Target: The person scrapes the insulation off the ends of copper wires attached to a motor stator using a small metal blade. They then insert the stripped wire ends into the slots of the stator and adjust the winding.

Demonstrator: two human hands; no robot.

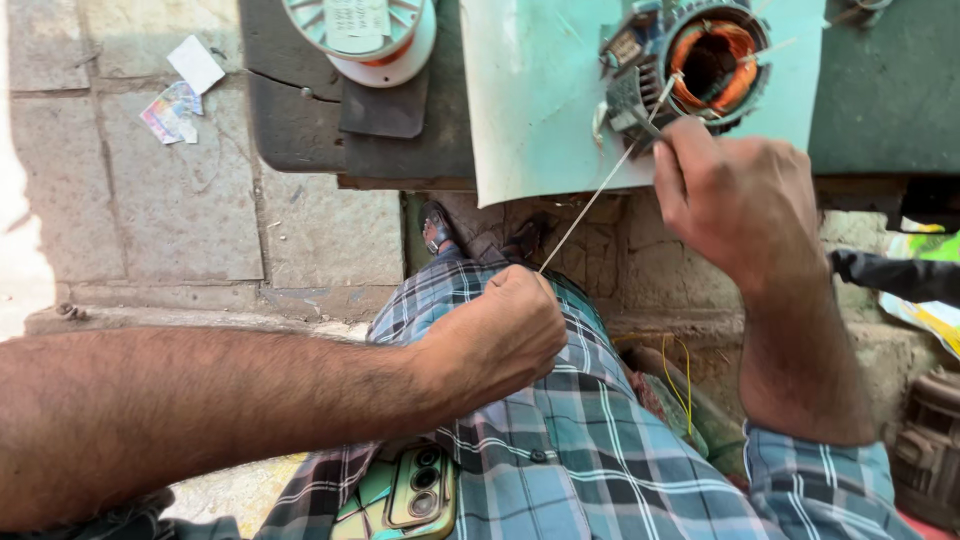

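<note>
A motor stator [700,65] with copper-orange windings lies on a pale green sheet [530,100] on the dark workbench. My right hand [735,195] rests against the stator's near side, fingers closed on a thin tool or the strand's end there. A thin white strand [595,200] runs taut from the stator down to my left hand [500,335], which is closed in a fist around its lower end, above my lap in a blue checked shirt.
A white spool with a green top [365,35] stands on the dark bench [300,120] at left. A phone [415,490] sits in my shirt pocket. Paper scraps [180,95] lie on the stone floor. Another motor part [925,450] sits at lower right.
</note>
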